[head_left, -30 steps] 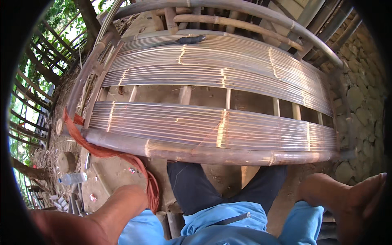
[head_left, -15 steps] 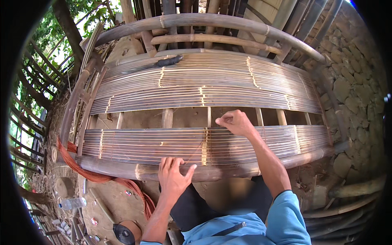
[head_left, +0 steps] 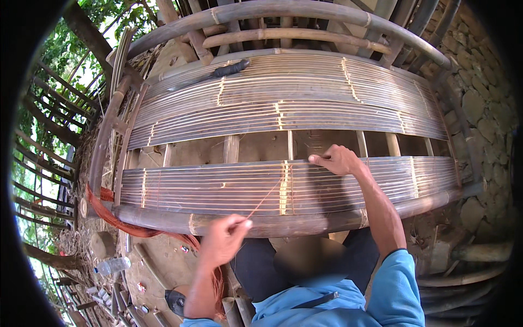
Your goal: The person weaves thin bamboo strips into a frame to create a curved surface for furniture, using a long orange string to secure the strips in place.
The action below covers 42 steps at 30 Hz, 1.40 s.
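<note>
At nine o'clock we see a bundle of reddish-orange cord trailing off the near bamboo pole toward the ground, where a clear plastic bottle lies at about eight o'clock. Moving right, our left hand sits at six o'clock just below that pole, thumb and forefinger pressed together on a thin reddish binding strand, the other fingers curled under. The strand runs taut up toward one o'clock from this hand to a lashing line on the near panel of bamboo slats, so the strand lies between the two hands, above the left and at about seven o'clock from the right. Our right hand rests at the centre on the far edge of this near panel, fingers bunched and pressing down at the top slat; we cannot tell whether it pinches anything. We judge the work roughly midway: the far panel of slats at twelve o'clock is already tied in several pale lashing rows, and the near panel shows bindings too, yet an open gap with bare crosspieces remains between the two panels, with slats left to add and tie there. A dark-handled knife lies on the far panel at eleven o'clock, well apart from both hands, and a stone wall stands at three o'clock.
</note>
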Each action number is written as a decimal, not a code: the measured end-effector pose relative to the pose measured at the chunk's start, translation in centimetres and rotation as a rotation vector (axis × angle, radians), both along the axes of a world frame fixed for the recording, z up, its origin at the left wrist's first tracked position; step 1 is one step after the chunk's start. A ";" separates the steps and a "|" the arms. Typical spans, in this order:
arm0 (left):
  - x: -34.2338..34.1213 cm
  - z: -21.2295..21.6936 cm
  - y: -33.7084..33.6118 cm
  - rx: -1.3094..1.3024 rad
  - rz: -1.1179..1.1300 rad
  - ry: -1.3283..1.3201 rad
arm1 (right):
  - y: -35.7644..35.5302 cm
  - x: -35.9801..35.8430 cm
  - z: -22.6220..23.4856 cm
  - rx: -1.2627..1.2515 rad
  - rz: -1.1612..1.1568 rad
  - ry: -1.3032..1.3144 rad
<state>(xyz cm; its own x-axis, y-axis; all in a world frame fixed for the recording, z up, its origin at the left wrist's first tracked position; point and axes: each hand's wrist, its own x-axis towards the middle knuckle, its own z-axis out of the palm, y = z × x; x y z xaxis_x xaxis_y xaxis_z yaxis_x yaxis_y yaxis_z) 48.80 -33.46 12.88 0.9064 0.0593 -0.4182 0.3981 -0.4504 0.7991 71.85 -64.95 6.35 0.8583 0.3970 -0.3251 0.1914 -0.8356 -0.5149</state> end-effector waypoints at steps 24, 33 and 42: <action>23.4 -10.4 -6.9 0.496 -0.140 -0.397 | 6.4 4.2 -2.6 0.169 0.074 0.087; 20.1 -2.2 -3.6 -0.954 -0.187 -0.006 | 2.1 0.4 3.0 0.823 0.064 0.294; 8.8 1.2 -0.8 0.168 -0.099 -0.657 | 2.8 -1.5 4.8 0.476 0.097 0.012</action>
